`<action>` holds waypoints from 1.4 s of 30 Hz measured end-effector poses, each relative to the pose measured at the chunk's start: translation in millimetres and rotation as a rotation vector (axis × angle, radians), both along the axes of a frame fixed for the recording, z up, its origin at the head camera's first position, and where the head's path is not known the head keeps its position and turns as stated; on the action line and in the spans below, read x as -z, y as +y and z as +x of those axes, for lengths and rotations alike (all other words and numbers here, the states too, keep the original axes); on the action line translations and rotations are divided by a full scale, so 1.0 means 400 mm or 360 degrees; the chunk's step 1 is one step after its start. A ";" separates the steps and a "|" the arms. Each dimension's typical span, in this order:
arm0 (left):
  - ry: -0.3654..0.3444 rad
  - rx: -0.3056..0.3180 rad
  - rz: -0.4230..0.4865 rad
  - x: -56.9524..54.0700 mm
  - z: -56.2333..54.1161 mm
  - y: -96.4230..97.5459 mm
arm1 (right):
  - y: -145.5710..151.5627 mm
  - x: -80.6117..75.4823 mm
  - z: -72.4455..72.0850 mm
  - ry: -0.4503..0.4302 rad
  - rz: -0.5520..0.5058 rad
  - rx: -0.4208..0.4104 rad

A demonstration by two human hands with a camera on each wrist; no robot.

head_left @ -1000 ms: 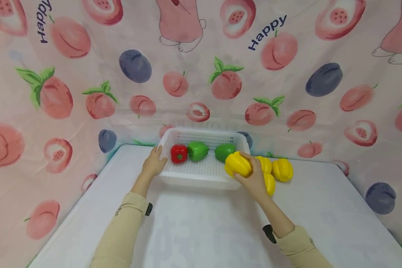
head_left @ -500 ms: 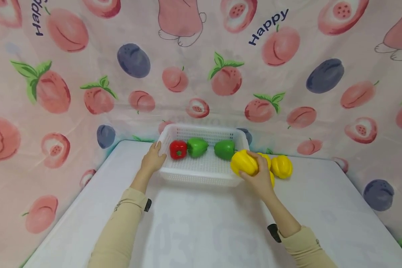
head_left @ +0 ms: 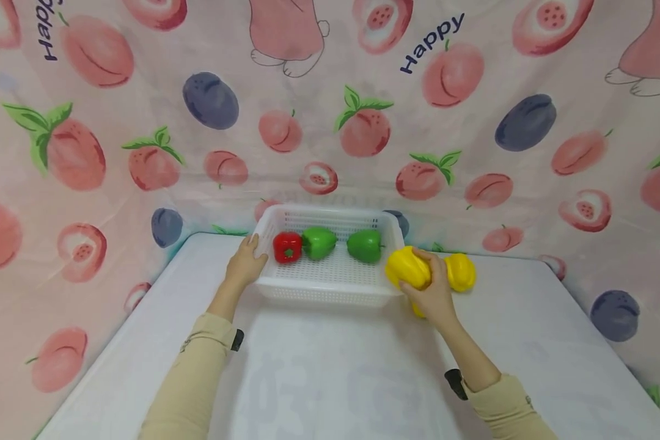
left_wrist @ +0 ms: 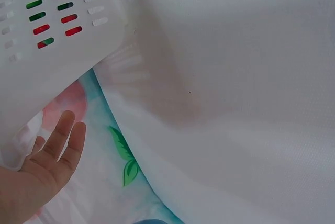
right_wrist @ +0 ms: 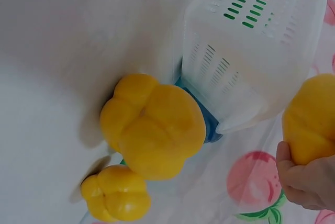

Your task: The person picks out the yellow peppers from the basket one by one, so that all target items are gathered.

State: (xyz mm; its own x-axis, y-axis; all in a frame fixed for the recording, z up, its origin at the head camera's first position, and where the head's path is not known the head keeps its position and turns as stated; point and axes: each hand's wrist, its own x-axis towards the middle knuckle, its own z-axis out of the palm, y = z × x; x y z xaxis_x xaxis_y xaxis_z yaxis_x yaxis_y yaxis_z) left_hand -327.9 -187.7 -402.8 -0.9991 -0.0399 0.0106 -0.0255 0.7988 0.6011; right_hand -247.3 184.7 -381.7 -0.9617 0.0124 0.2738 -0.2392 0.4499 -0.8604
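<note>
My left hand (head_left: 244, 263) holds the left rim of a white plastic basket (head_left: 330, 290), its thumb over the edge. In the left wrist view its fingers (left_wrist: 55, 153) extend outside the basket. My right hand (head_left: 431, 287) grips a yellow bell pepper (head_left: 409, 267) between thumb and fingers, raised at the basket's right rim. Inside the basket lie a red bell pepper (head_left: 288, 247) and two green bell peppers, one in the middle (head_left: 319, 242) and one on the right (head_left: 365, 245).
Right of the basket, more yellow bell peppers rest on the white table (head_left: 330, 379); one (head_left: 461, 272) shows plainly, another is partly hidden under my right hand. The right wrist view shows a nearer yellow pepper (right_wrist: 154, 124). A fruit-printed cloth (head_left: 308, 122) hangs behind the table.
My right hand has moved right with the yellow bell pepper, from above the basket's inside to its right rim. The left hand stays on the left rim. The head view has shifted slightly.
</note>
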 end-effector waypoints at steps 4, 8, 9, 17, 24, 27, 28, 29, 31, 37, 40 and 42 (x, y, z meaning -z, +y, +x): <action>0.0011 0.0009 -0.0036 -0.005 0.004 0.004 | 0.010 0.002 0.001 0.0000 0.0040 0.0002; 0.0003 0.0011 -0.0016 0.001 0.002 0.009 | 0.025 0.010 0.006 -0.0004 0.0075 0.0007; -0.0002 0.0015 -0.0010 0.004 0.001 0.010 | 0.029 0.013 0.008 0.0001 0.0082 0.0011; -0.0008 0.0005 -0.0021 0.002 0.001 0.014 | 0.057 0.021 0.013 0.0030 0.0057 0.0024; -0.0002 -0.0003 -0.0071 -0.017 -0.002 0.002 | 0.072 0.014 0.014 0.0014 0.0081 0.0036; -0.0005 -0.0001 -0.0090 -0.020 -0.007 -0.003 | 0.082 0.007 0.017 0.0020 0.0105 0.0045; -0.0009 0.0002 -0.0093 -0.020 -0.007 -0.005 | 0.085 0.004 0.020 0.0015 0.0106 0.0048; -0.0013 0.0001 -0.0090 -0.018 -0.007 -0.006 | 0.088 0.001 0.023 0.0010 0.0111 0.0046; -0.0018 -0.0005 -0.0085 -0.011 -0.005 -0.007 | 0.095 -0.005 0.028 -0.0008 0.0128 0.0037; -0.0010 0.0006 -0.0048 0.000 0.000 -0.001 | 0.119 -0.012 0.035 0.0010 0.0206 0.0050; -0.0005 0.0004 -0.0036 0.000 0.000 -0.001 | 0.126 -0.010 0.032 0.0009 0.0258 0.0061; -0.0005 -0.0005 -0.0042 0.002 0.000 -0.002 | 0.130 -0.010 0.029 -0.0005 0.0297 0.0049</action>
State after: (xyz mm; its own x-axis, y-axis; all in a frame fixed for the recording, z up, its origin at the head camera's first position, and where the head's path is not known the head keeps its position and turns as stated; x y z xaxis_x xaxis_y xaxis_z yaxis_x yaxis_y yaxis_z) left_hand -327.9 -188.3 -403.6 -0.9991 -0.0428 0.0082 -0.0301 0.8144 0.5796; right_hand -235.7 236.5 -377.6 -0.9625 -0.0090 0.2710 -0.2202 0.6090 -0.7620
